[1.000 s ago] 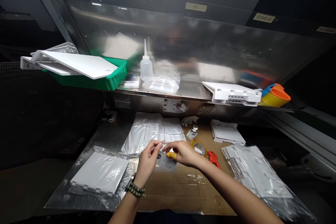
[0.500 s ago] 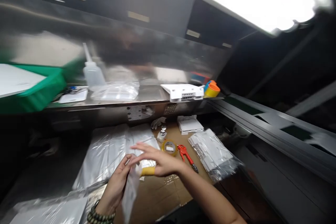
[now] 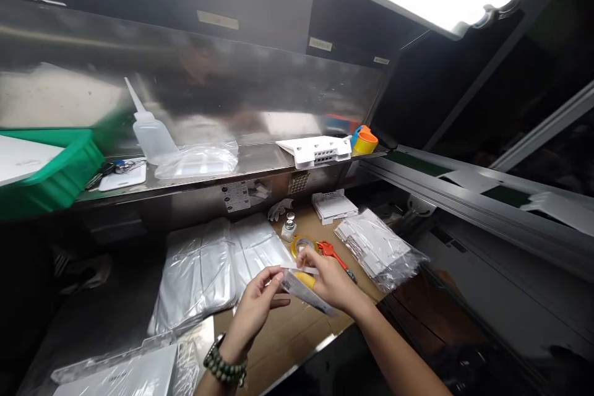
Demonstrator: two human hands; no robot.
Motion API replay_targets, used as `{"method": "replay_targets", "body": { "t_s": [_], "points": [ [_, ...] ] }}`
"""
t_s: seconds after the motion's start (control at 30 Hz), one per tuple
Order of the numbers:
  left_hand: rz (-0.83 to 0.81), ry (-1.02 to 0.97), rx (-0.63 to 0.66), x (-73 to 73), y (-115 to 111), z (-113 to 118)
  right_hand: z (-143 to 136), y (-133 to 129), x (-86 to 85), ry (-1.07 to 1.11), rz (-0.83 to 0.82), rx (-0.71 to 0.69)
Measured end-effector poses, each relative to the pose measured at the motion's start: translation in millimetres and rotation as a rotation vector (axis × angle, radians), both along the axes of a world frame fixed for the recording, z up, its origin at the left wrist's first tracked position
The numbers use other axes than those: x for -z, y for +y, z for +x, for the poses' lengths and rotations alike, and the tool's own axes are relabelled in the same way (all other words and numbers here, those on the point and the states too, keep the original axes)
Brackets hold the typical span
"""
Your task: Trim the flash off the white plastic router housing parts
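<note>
My left hand point(image 3: 262, 300), with a beaded bracelet at its wrist, pinches one end of a small clear plastic bag point(image 3: 312, 301) between thumb and fingers. My right hand point(image 3: 331, 281) grips the bag's upper edge; a yellow cover is on its thumb, partly behind the film. The bag hangs tilted above the brown cardboard point(image 3: 273, 346). Just beyond my right fingers lie a roll of yellow tape point(image 3: 304, 241), partly hidden, and a red-handled cutting tool point(image 3: 331, 252). A small glass bottle with a metal cap point(image 3: 288, 228) stands behind them.
Stacked clear plastic bags point(image 3: 199, 272) lie left of centre. Bagged white parts point(image 3: 374, 244) and a white housing point(image 3: 334, 205) are at right. The metal shelf point(image 3: 260, 158) above carries a green bin point(image 3: 69, 179), a squeeze bottle point(image 3: 153, 136) and coloured tape rolls point(image 3: 364, 140).
Both hands have moved right in view. The bag, hanging down from my left hand before, is now tilted between both hands, and my right fingers have closed at its edge. The view has shifted slightly.
</note>
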State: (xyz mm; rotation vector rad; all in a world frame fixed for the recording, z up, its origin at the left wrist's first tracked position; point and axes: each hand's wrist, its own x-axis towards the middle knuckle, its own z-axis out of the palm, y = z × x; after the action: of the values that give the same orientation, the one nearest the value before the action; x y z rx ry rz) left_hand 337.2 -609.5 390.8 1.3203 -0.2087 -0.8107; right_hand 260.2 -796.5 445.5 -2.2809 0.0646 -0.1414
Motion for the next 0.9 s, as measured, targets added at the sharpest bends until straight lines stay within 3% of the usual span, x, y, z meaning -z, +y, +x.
{"method": "replay_targets", "body": {
  "t_s": [0.2,0.47,0.7,0.9],
  "points": [
    [-0.036,-0.135,-0.025,11.7,12,-10,-10,11,10.7,-0.07,-0.114,-0.047],
    [-0.016,-0.317,-0.108,5.7,41,-17,17,42,27.3,-0.457,-0.608,-0.064],
    [0.002,-0.305,-0.235,16.9,63,-14,40,71,37.4,-0.505,-0.586,-0.135],
    [-0.008,-0.296,-0.256,21.0,65,-15,45,75,39.5,-0.511,-0.602,-0.154]
  ]
}}
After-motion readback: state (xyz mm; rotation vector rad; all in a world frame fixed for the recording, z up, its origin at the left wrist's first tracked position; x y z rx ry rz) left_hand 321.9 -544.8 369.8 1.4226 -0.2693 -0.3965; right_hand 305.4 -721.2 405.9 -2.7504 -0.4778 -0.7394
